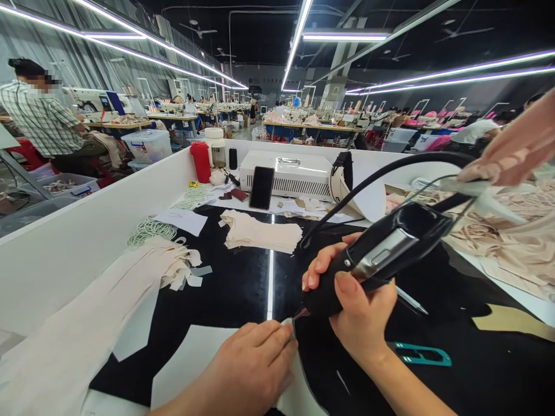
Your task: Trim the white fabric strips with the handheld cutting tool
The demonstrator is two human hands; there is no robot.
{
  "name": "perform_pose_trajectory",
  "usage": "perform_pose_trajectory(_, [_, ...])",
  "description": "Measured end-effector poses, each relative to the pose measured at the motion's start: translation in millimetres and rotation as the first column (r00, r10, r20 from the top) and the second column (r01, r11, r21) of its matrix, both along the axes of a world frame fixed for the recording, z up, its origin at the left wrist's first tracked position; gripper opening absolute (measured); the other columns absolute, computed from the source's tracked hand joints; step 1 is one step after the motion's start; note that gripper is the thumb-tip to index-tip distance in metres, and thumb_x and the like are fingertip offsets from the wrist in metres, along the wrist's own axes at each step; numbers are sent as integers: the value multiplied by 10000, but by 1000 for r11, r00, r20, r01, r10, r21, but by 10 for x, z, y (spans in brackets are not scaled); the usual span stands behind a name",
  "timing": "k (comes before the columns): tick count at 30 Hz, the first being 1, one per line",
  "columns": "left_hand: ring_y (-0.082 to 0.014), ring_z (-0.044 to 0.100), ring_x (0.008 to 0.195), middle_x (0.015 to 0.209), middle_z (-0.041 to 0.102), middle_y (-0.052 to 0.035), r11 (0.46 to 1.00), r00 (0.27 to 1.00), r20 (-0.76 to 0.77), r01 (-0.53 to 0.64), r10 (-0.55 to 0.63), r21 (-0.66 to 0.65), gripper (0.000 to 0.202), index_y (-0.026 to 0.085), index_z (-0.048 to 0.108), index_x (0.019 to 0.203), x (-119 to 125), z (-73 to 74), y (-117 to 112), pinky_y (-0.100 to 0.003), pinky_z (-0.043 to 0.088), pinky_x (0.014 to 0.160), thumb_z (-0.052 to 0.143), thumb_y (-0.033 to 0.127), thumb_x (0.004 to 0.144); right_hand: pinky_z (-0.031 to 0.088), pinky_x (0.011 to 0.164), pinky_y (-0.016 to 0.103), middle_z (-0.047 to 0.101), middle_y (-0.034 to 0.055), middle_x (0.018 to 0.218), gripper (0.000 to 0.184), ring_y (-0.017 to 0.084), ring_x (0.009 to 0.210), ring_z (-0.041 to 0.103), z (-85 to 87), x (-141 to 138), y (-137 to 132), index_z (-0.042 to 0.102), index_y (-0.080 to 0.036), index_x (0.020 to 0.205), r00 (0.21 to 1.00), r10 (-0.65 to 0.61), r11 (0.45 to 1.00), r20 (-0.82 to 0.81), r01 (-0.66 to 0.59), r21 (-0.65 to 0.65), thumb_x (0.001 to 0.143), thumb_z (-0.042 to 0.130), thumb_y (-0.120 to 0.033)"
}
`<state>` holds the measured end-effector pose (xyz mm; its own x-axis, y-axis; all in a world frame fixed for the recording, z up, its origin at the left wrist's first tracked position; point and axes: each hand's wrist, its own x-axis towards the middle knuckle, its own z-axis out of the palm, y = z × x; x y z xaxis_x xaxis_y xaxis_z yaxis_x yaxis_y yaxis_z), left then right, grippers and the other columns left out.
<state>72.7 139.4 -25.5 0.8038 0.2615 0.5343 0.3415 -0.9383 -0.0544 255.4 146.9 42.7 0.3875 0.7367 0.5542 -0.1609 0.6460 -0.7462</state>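
Observation:
My right hand (364,312) is wrapped round a black corded power tool (385,242) with a silver side panel, tilted tip-down to the left. Its narrow tip (301,313) is close to the fingertips of my left hand (255,361). Those fingers are closed on the edge of a pale fabric piece (299,387), part of which they hide. Under my left wrist lies a white sheet (186,352). Teal thread snips (422,354) and a pen-like silver tool (410,300) rest by my right forearm.
Stacked cream fabric pieces (260,232) and a long cream pile (87,312) lie on the black tabletop (225,294). A phone (262,188) leans on a white vented box (286,170). Another person's hand (511,144) reaches in by the cable (390,167). More fabric (520,231) is heaped right.

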Motion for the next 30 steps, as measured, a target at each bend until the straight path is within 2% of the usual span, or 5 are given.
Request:
perform_pose_trajectory(7, [-212, 709, 1085, 1259, 760, -82, 998, 999, 47, -9, 7, 54, 263, 91, 709, 1221, 3, -28, -19, -305, 577, 842, 507, 224, 1119, 563, 522, 307, 667, -50, 788, 390, 147, 552, 633, 8, 2, 12, 575, -292, 1134, 1000, -11, 1000, 7, 11, 5, 875, 845, -401])
perform_pose_trajectory(17, [-205, 709, 1100, 1288, 743, -119, 997, 1000, -15, -25, 26, 76, 248, 95, 696, 1246, -12, -46, -42, -289, 600, 844, 543, 211, 1089, 560, 511, 306, 663, -53, 790, 369, 149, 548, 629, -2, -13, 4, 575, -291, 1120, 1000, -16, 1000, 9, 16, 0, 880, 833, -402])
perform_pose_trajectory(30, [-190, 719, 1029, 1208, 784, -58, 998, 999, 42, -31, 28, 52, 290, 114, 715, 1189, 17, 52, -46, -286, 588, 802, 473, 268, 1147, 558, 531, 309, 654, -61, 779, 297, 142, 560, 628, -9, -26, -11, 557, -291, 1132, 998, -41, 999, 44, 42, -15, 932, 774, -323])
